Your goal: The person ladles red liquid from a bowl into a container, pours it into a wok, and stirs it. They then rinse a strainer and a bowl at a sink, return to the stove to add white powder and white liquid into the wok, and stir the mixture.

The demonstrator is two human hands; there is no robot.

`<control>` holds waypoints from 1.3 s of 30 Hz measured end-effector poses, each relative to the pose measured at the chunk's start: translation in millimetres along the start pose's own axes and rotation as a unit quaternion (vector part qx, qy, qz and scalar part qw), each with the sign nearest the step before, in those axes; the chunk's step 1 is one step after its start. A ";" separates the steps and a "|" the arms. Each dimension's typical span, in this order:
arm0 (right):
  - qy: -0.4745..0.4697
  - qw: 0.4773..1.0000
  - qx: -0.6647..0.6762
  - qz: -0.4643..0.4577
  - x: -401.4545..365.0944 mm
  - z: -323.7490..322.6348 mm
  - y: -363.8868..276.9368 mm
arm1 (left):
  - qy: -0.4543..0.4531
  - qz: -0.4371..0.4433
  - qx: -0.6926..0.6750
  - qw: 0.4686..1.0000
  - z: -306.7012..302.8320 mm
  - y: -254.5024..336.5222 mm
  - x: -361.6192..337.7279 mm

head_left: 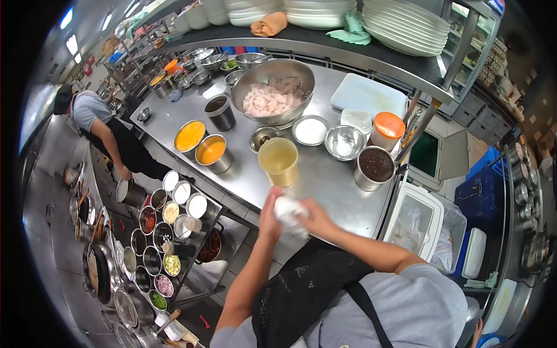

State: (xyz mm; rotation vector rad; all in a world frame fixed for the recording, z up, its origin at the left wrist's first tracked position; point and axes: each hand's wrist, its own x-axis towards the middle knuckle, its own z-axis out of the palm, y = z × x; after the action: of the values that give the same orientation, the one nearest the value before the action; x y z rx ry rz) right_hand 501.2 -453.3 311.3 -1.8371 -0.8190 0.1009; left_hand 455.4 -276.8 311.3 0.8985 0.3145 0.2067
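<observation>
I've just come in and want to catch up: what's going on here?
The person wearing the camera has a blurred white cloth between the left hand and right hand, by the metal counter. Just beyond the hands stands a tub of yellowish liquid, and farther back a large bowl holds pale pink meat. Off to the left, another person has one hand at the rim of a pot.

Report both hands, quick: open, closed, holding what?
Left hand: against the white cloth; blur hides whether its grip is closed.
Right hand: closed, holding the same white cloth.
</observation>
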 end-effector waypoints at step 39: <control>-0.247 0.961 0.095 0.083 66.5 10.0 -32.9 | 0.311 0.012 0.135 0.941 -176.6 31.0 -234.6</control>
State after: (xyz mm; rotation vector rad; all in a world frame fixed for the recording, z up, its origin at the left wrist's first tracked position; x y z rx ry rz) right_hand 531.5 -400.8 355.2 -1.7141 -0.9540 0.7468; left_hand 172.4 -200.3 275.7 1.0950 0.9386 0.4810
